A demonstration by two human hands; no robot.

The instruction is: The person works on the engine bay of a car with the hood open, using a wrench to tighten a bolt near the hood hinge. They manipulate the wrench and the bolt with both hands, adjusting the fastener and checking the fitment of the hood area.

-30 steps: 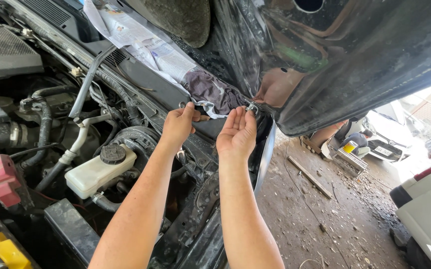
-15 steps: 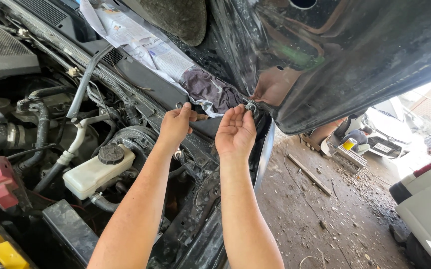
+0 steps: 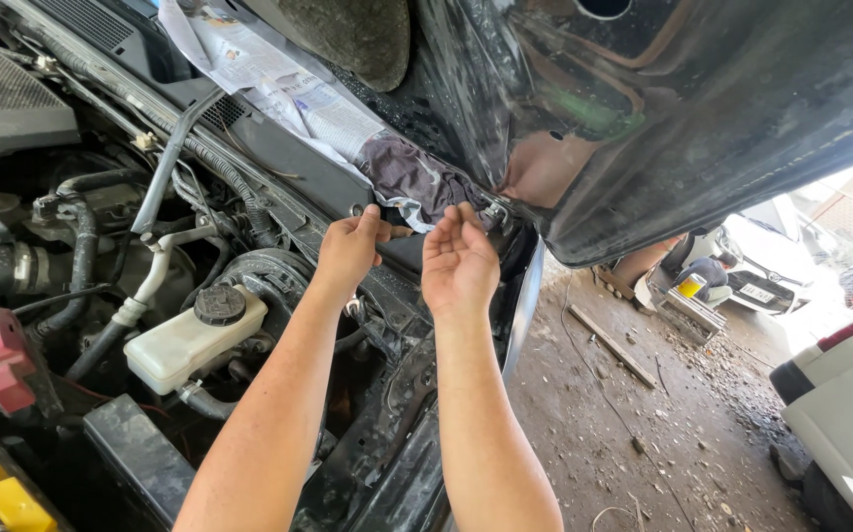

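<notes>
Working at the hood hinge (image 3: 493, 212) right of frame centre, I keep my right hand (image 3: 458, 261) spread, palm up, fingertips at it; my left hand (image 3: 349, 246) pinches a small tool (image 3: 359, 210) beside the dark rag (image 3: 414, 180), steadying both near the white reservoir (image 3: 190, 340)

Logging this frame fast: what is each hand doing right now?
Left hand: closed, gripping a slim tool near the hood hinge.
Right hand: open, palm up, fingertips at the hinge; holds nothing visible.
</notes>
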